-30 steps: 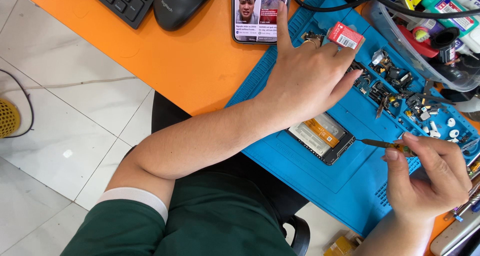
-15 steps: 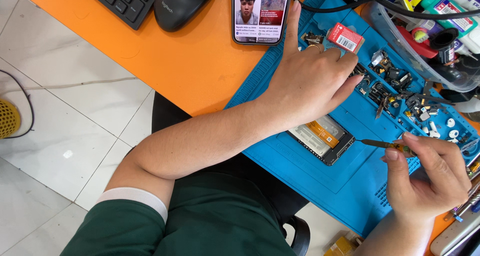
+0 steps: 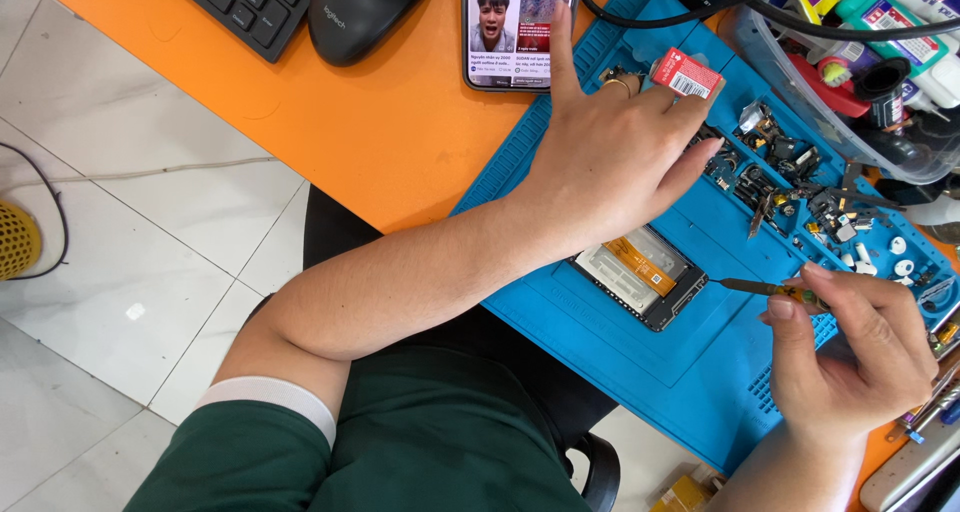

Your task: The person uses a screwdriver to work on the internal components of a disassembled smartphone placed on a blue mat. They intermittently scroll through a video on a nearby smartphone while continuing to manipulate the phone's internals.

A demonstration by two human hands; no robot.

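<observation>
Opened phone (image 3: 642,275) is lying half-stripped, right hand (image 3: 862,357) fingers gripping a screwdriver (image 3: 772,289), left hand (image 3: 612,157) spreading loose, holding nothing.

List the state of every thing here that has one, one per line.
Opened phone: back off, insides exposed, flat on the blue mat.
Second phone: screen lit.
Left hand: fingers spread, index finger on the lit screen.
Right hand: grip closed on a screwdriver.

At frame centre, the left hand (image 3: 610,162) lay over a blue mat (image 3: 620,342), its index finger touching a lit smartphone (image 3: 515,22) on the orange counter (image 3: 380,122). At lower right, the right hand (image 3: 850,357) gripped tweezers (image 3: 770,289) beside an opened phone (image 3: 640,272).
</observation>
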